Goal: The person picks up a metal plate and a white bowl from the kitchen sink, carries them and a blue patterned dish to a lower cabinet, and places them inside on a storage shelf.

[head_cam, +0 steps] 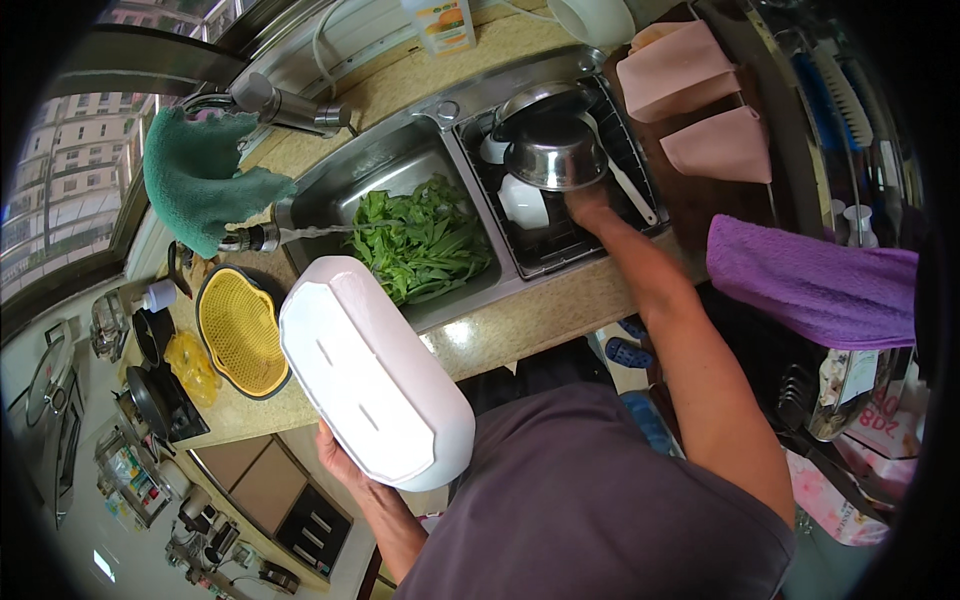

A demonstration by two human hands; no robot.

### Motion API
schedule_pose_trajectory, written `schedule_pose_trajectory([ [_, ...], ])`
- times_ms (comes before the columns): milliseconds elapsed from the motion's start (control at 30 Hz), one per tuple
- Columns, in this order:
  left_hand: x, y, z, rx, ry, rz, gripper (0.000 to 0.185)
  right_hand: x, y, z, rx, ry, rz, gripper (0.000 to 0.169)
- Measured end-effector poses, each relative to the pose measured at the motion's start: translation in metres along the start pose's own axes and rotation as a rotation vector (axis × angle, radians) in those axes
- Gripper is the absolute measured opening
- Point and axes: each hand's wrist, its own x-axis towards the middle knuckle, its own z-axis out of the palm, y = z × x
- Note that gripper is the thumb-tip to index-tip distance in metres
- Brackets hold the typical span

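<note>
My left hand [343, 459] grips the lower end of a white elongated container [442, 397], its flat underside facing the camera. Behind it, leafy green vegetables [420, 240] lie in the left basin of a steel sink [390, 157], and water runs onto them from the faucet [259, 237]. Over the right basin, my right hand [589, 206] is at the near edge of a shiny metal bowl [556, 161]; its fingertips are hidden, so its grip cannot be told. Beside the bowl on the black dish rack [547, 259] are a white bowl [523, 202] and a white-handled utensil [632, 191].
A yellow colander [244, 330] stands on the counter at left, beside a yellow plastic bag [193, 367]. A green towel [187, 187] drapes over the faucet. Pink cloths [679, 75] and a purple towel [810, 285] hang at right. A bottle [442, 26] stands behind the sink.
</note>
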Motion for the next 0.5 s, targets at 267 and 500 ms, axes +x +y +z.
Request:
schedule_pose_trajectory([
  [267,-0.002,0.004,0.001,-0.026,-0.036,-0.014,0.047,-0.002,-0.014,-0.045,-0.215,-0.180,0.184,0.068],
  [500,-0.001,0.003,-0.010,-0.002,0.053,0.034,0.047,-0.043,-0.054,-0.078,-0.230,-0.225,-0.029,0.028],
])
